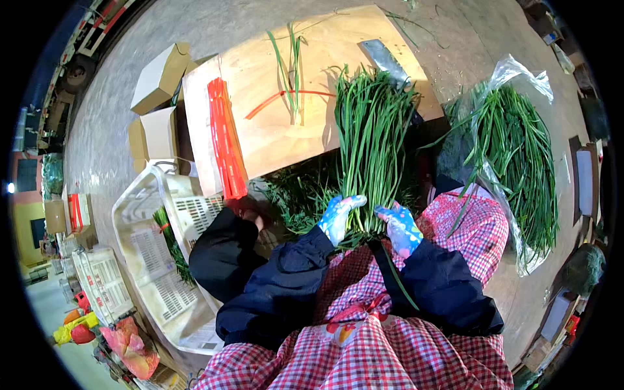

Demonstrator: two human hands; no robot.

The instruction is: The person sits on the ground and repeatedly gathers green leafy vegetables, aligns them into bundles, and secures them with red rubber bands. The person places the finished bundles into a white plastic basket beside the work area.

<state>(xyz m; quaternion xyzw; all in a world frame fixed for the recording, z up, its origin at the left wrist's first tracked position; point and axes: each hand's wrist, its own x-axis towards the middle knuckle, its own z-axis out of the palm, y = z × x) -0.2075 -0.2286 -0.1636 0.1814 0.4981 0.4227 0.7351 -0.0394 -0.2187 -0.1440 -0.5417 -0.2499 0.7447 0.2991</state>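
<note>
A thick bunch of green garlic chives (373,136) lies in front of me, its leafy tips on a wooden board (258,63) and its pale ends toward my lap. My left hand (340,217), in a blue patterned glove, grips the ends from the left. From the right, my right hand (399,226), gloved alike, closes around them. A metal cleaver blade (385,59) rests on the board by the tips. Red ties (225,141) lie stacked on the board's left side; a single red tie (265,105) and a few loose leaves (295,68) lie near the middle.
A white plastic crate (146,243) on the left holds a tied chive bundle (173,243). Cardboard boxes (161,80) stand behind it. More chives (516,161) lie on clear plastic (534,265) at the right. Cut greens (307,195) are heaped below the board.
</note>
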